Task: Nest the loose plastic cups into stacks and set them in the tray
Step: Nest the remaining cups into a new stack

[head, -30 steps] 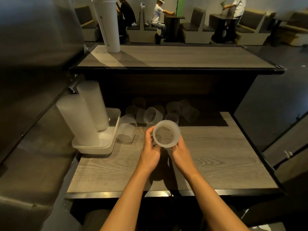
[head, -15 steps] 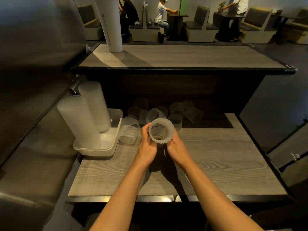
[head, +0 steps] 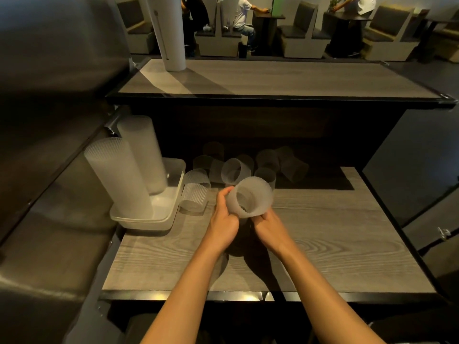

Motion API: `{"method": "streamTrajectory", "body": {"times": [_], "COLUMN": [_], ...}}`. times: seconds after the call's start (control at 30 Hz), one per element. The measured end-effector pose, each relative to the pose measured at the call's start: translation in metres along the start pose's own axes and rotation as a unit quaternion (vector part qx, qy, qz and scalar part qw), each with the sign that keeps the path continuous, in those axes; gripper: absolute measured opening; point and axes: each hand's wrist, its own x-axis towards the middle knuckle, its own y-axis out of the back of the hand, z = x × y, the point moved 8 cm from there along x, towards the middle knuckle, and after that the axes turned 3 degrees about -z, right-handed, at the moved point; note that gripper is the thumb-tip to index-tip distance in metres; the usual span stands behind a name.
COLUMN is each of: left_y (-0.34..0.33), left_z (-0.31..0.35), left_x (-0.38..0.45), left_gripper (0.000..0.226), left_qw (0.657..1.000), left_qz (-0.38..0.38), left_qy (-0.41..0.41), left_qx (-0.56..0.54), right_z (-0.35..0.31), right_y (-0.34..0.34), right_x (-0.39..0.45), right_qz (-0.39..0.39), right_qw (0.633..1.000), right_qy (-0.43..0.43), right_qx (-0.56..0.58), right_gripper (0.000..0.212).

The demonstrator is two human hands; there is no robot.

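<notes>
A frosted ribbed plastic cup (head: 250, 196) hangs above the wooden table (head: 323, 239), its mouth turned toward me and tilted left. My left hand (head: 223, 219) grips its left side and my right hand (head: 269, 227) holds it from below on the right. Two tall nested cup stacks (head: 119, 175) (head: 142, 152) stand in the pale plastic tray (head: 159, 217) at the table's left. A ribbed cup (head: 195, 193) lies on its side against the tray. Several loose cups (head: 267, 167) lie in shadow at the back of the table.
A higher wooden counter (head: 273, 78) overhangs the back of the table, with a tall white tube (head: 169, 33) standing on it. A dark padded bench (head: 49, 219) runs along the left. People sit and stand at booths far behind.
The cup has tilted so its mouth faces left and toward me, and both hands have shifted slightly on it. The view has moved a little closer.
</notes>
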Motion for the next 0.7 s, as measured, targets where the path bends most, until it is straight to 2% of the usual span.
{"method": "streamTrajectory", "body": {"times": [0.17, 0.27, 0.4, 0.53, 0.7], "left_y": [-0.002, 0.0, 0.005, 0.006, 0.005], "left_z": [0.001, -0.001, -0.002, -0.01, -0.024], "left_x": [-0.011, -0.018, -0.025, -0.03, -0.033], "left_gripper": [0.065, 0.064, 0.059, 0.063, 0.068], "left_qw": [0.998, 0.997, 0.996, 0.994, 0.985], "left_qz": [-0.038, -0.05, -0.047, -0.045, -0.061], "left_qy": [0.036, 0.044, 0.067, 0.098, 0.145], "left_qx": [0.022, 0.024, 0.022, 0.036, 0.078], "right_z": [0.005, 0.002, 0.001, -0.005, 0.011], "right_y": [-0.002, -0.001, 0.001, 0.001, -0.003], "right_x": [-0.015, -0.018, -0.018, -0.022, -0.024], "right_qz": [-0.019, -0.022, -0.038, -0.05, -0.062], "right_qw": [0.999, 0.998, 0.991, 0.991, 0.988], "right_qy": [-0.034, -0.05, -0.113, -0.102, -0.124], "right_qx": [0.005, -0.014, -0.058, -0.071, -0.069], "right_gripper": [0.031, 0.037, 0.039, 0.045, 0.062]}}
